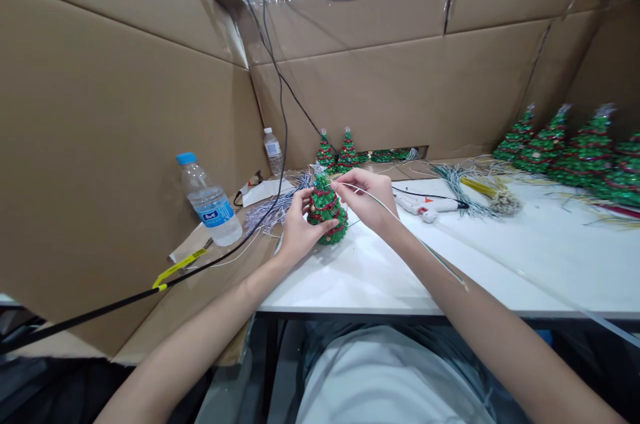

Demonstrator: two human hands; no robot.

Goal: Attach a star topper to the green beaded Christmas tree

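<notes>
A small green beaded Christmas tree point(326, 209) with red garlands and a clear star on top stands upright on the white table. My left hand point(304, 227) is wrapped round its left side, the thumb across the front. Near the top of the tree, my right hand point(367, 197) pinches a thin strand of beads or wire point(400, 219). The strand's pale green-white tail trails back over my right forearm. Where its front end meets the tree is too small to make out.
Two similar trees point(348, 149) stand behind, with several more point(555, 144) at right. A white glue gun point(433, 204) lies right of my hands, near wire bundles point(500, 194). Left are a water bottle point(210, 204), a yellow-handled tool point(183, 264) and a hanging black cable point(283, 124). Cardboard walls point(350, 84) surround the table.
</notes>
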